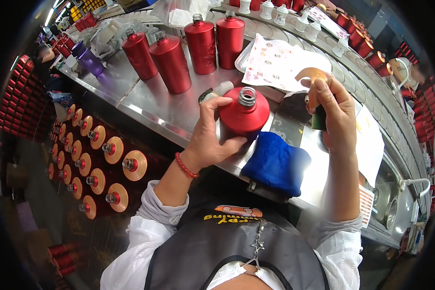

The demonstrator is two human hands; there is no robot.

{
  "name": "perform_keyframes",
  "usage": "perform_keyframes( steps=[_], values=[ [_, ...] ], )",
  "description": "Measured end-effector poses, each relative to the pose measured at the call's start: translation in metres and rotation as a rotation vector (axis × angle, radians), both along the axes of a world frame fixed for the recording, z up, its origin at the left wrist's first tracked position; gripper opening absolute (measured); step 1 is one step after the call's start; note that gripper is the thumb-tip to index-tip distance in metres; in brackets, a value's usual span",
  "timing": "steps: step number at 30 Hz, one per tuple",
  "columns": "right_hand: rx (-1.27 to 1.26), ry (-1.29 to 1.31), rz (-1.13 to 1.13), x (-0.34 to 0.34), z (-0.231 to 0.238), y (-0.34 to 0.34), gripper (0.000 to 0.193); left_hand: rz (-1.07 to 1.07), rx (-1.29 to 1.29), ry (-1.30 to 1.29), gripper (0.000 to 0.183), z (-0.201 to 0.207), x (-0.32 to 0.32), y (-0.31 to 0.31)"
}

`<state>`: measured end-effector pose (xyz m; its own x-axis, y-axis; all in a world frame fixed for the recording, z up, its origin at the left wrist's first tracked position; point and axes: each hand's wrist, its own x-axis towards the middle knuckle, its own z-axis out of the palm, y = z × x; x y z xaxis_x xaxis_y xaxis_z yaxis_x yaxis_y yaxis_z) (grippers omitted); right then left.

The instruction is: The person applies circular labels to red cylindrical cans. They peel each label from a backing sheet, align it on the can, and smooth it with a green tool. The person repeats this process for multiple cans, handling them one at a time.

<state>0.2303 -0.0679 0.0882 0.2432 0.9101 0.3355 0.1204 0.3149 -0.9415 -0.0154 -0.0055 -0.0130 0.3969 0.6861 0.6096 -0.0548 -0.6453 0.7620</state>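
Observation:
My left hand (pixel 207 137) is closed around the shoulder of a shiny red bottle (pixel 244 113), thumb on the near side. The bottle has an uncapped clear glass neck and tilts toward me. To its right, my right hand (pixel 337 106) pinches a thin, curved gold sticker (pixel 313 77), raised and apart from the bottle. A dark green object (pixel 319 120) shows just below those fingers; whether the hand touches it I cannot tell. Beneath the hands, a folded blue cloth (pixel 278 163) covers something at the bench's near edge.
Several red bottles (pixel 173 63) stand on the metal bench (pixel 145 104). A printed sheet (pixel 275 63) lies beyond my hands, before a curving conveyor (pixel 285 36) carrying white bottle-shaped pieces. A purple bottle (pixel 88 59) stands far left. Bottles with gold-covered shoulders (pixel 112 150) fill the lower left.

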Motion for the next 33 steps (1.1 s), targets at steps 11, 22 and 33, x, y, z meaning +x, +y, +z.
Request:
perform_keyframes(
  steps=[11, 22, 33],
  values=[
    [0.162, -0.259, -0.041, -0.034, 0.017, 0.01, 0.035, 0.181, 0.172, -0.027, 0.086, -0.023, 0.023, -0.017],
    [0.294, -0.394, 0.111, -0.069, 0.049, -0.01, 0.028, -0.004, 0.169, -0.146, 0.045, 0.071, 0.02, -0.009],
    [0.112, -0.268, -0.05, -0.06, -0.029, -0.017, 0.021, 0.079, -0.157, -0.039, 0.015, 0.042, -0.007, -0.014]
  ],
)
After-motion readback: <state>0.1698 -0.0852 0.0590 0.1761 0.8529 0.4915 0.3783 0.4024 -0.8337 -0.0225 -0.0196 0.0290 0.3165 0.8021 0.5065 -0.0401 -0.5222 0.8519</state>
